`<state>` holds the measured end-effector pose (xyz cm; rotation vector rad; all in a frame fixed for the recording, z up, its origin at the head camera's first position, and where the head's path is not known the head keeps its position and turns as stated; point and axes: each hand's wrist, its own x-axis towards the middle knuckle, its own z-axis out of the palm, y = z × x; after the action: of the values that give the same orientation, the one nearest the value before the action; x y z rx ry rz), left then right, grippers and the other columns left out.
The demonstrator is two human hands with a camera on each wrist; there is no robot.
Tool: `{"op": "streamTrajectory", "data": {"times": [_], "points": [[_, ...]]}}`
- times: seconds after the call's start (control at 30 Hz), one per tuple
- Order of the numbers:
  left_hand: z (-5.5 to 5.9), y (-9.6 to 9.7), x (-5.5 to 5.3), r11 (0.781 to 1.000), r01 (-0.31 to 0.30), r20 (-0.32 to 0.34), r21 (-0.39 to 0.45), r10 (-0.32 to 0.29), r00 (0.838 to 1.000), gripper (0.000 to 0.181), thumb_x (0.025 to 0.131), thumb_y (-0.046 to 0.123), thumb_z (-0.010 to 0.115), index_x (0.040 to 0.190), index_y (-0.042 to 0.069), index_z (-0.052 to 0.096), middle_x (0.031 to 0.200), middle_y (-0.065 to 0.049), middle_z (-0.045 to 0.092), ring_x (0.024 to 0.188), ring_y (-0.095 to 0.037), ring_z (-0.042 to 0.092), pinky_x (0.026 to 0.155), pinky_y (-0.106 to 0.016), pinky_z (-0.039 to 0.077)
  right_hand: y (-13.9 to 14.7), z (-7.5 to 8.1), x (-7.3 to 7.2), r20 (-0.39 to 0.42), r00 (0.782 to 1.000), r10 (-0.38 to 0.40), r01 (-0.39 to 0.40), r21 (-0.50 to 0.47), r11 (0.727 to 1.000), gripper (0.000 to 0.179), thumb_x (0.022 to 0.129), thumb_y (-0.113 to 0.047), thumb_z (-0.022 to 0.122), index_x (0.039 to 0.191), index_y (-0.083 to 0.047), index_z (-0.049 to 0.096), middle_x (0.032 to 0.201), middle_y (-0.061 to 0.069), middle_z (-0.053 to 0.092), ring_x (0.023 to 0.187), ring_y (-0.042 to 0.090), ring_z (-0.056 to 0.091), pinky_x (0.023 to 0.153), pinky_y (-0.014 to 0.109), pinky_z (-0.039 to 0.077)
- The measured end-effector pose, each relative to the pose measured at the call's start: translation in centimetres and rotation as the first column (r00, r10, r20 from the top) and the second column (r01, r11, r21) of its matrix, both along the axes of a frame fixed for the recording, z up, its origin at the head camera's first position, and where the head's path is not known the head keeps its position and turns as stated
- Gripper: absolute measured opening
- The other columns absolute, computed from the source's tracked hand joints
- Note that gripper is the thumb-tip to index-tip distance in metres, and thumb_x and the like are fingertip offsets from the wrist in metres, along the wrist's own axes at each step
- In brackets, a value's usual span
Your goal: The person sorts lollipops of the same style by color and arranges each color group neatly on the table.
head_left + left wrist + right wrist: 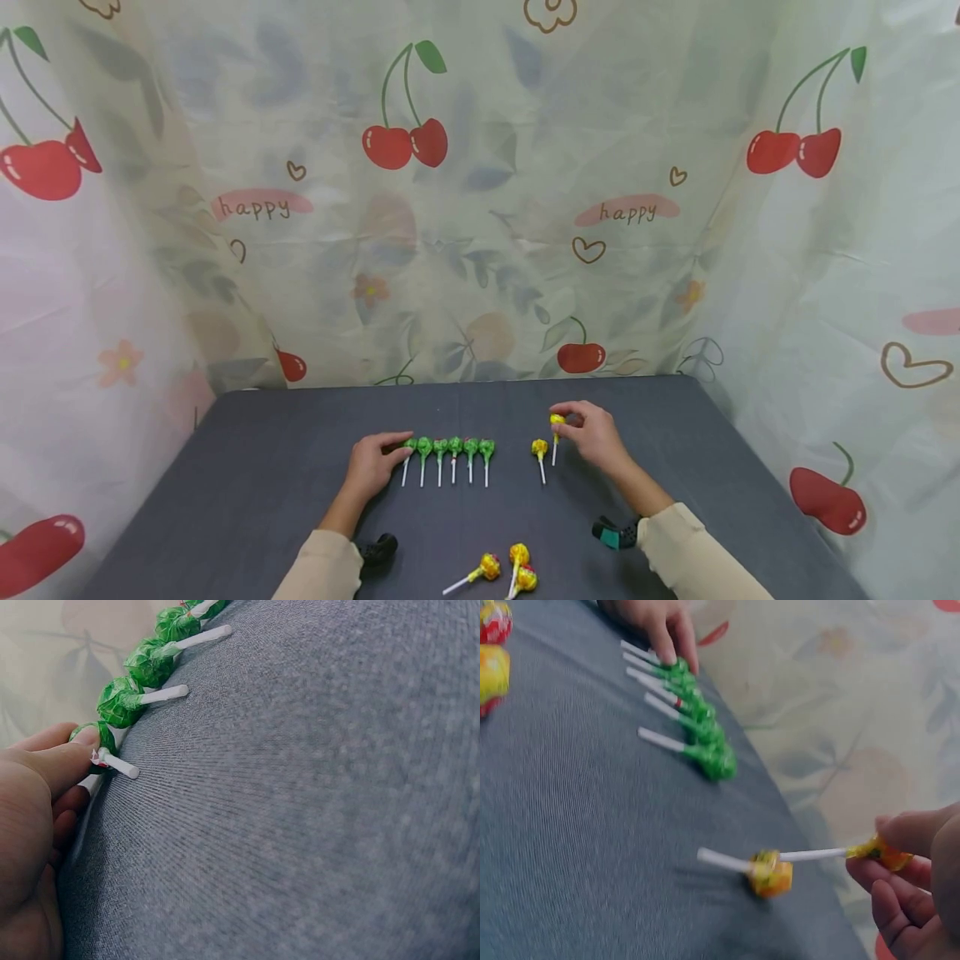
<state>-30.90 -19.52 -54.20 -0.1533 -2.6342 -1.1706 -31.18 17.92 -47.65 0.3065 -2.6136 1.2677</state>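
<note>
Several green-wrapped lollipops (pixel 455 447) lie side by side in a row, white sticks toward the near edge. My left hand (pixel 372 463) pinches the head of the leftmost green lollipop (pixel 105 756) between thumb and fingers. To the right of the row, my right hand (pixel 592 432) holds a yellow lollipop (pixel 556 420) by its wrapped head, the stick pointing down toward the near side. Just left of it another yellow lollipop (pixel 539 448) lies on the cloth; in the right wrist view this lollipop (pixel 769 874) appears close to the held one's stick.
Three more yellow lollipops, one of them a yellow lollipop (pixel 489 567) lying apart on the left, are near the front edge. Dark grey cloth (pixel 300 467) covers the table. A printed curtain (pixel 480 208) surrounds its back and sides.
</note>
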Motion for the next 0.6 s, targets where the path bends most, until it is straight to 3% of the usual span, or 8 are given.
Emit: {"op": "streamTrajectory", "data": {"times": [0.2,0.6], "points": [[-0.1,0.0,0.0,1.0,-0.005,0.0,0.0,0.005,1.0,0.028,0.086,0.014,0.075,0.114,0.015,0.075,0.112,-0.008,0.07,0.108,-0.031,0.062,0.091,-0.048,0.048,0.8,-1.8,-0.8,0.041,0.999,-0.011,0.005,0.139,0.99,0.026,0.083,-0.004,0.077,0.108,-0.006,0.073,0.101,0.004,0.067,0.079,0.017,0.06,0.067,0.032,0.053],[0.0,0.1,0.1,1.0,-0.006,-0.006,-0.007,0.006,1.0,0.028,0.087,0.014,0.074,0.114,0.014,0.075,0.112,-0.009,0.07,0.107,-0.032,0.062,0.091,-0.05,0.048,1.1,-4.1,-1.6,0.13,0.992,-0.012,-0.01,0.167,0.986,0.021,0.081,-0.007,0.078,0.102,-0.008,0.073,0.092,0.0,0.068,0.078,0.014,0.059,0.071,0.035,0.052]]}}
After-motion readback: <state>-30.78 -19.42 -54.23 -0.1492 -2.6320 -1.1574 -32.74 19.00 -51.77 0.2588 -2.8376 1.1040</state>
